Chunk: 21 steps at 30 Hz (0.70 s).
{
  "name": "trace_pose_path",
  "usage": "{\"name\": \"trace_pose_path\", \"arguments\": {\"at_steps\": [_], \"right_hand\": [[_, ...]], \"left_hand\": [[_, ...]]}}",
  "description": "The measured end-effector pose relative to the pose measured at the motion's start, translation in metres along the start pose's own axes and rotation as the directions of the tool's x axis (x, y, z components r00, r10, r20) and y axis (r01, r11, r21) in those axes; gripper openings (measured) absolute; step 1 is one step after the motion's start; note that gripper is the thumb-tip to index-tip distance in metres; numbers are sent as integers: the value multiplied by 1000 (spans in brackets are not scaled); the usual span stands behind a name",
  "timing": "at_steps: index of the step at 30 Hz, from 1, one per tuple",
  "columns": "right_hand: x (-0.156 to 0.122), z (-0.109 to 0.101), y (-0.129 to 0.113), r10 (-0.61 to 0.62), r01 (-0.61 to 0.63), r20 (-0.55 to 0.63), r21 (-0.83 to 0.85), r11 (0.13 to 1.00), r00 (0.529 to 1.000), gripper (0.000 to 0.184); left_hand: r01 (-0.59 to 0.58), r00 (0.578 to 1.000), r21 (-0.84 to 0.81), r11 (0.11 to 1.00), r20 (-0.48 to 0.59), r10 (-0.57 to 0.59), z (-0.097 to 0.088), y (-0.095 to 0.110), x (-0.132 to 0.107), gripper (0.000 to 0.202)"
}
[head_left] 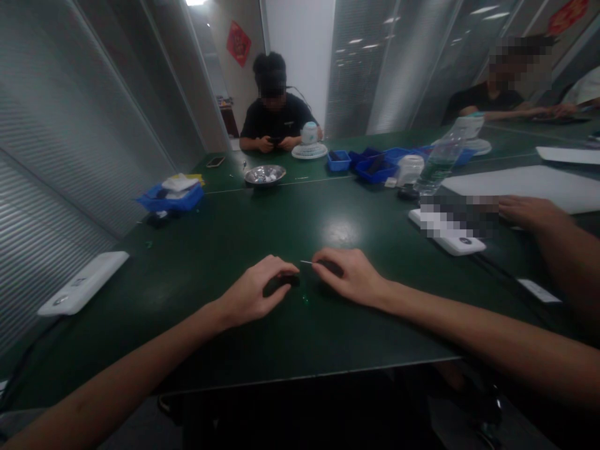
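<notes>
My right hand (349, 273) is just above the green tabletop (225, 234), its thumb and fingertips pinching a thin, pale, needle-like piece (306, 262). The free end of that piece points left, toward my other hand. Close by, my left hand (257, 289) rests over the table with fingers curved and thumb held apart, nothing visible in its grip. A small gap separates the two hands. Below this gap, a few tiny shiny green specks (305, 300) show on the table; their kind is too small to tell.
White power strips (84, 284) (447, 234) lie on both sides. A metal bowl (265, 175), blue trays (171, 197) (338, 160), a plastic bottle (438, 159) and a small fan (309, 144) stand farther back. A neighbour's hand (529, 211) is at right; another person (276, 115) sits opposite.
</notes>
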State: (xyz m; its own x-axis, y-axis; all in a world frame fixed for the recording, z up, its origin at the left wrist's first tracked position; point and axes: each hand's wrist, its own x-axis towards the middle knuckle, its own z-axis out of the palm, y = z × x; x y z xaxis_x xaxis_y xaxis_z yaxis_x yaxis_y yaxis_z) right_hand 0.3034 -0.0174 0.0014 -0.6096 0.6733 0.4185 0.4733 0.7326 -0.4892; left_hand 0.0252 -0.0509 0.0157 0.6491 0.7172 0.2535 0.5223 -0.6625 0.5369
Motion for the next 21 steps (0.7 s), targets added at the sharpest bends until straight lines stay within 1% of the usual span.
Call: {"name": "trace_pose_path", "arguments": {"at_steps": [2,4,5,7,10,13,15,18,21], "right_hand": [[0,0,1,41,-41,-35,10,999,999,22],[0,0,2,64,-63,-52,13,998,997,22],[-1,0,2,65,-65,-52,13,998,996,22],[-1,0,2,59,-59,-47,13,998,997,23],[-1,-2,1,56,-56,-26,14,998,998,24],[-1,-3,0,59,-59,-14,25,998,998,25],[-1,-3,0,60,-59,-16,25,998,998,25],[-1,-3,0,55,-55,-13,18,998,998,26],[-1,-3,1,46,-46,-3,17,999,999,26]], "left_hand": [[-141,983,32,990,121,136,2,9,0,35],[-238,951,79,968,220,215,2,11,1,40],[-259,943,104,960,244,228,2,9,1,41],[-251,946,150,956,247,210,-3,-2,0,44],[-181,970,230,956,205,134,-20,-32,-5,45],[-70,990,339,938,142,22,-47,-70,-15,44],[9,994,401,916,94,-50,-65,-95,-25,42],[142,988,446,884,-12,-153,-88,-130,-40,41],[305,952,491,816,-153,-264,-105,-157,-52,40]]}}
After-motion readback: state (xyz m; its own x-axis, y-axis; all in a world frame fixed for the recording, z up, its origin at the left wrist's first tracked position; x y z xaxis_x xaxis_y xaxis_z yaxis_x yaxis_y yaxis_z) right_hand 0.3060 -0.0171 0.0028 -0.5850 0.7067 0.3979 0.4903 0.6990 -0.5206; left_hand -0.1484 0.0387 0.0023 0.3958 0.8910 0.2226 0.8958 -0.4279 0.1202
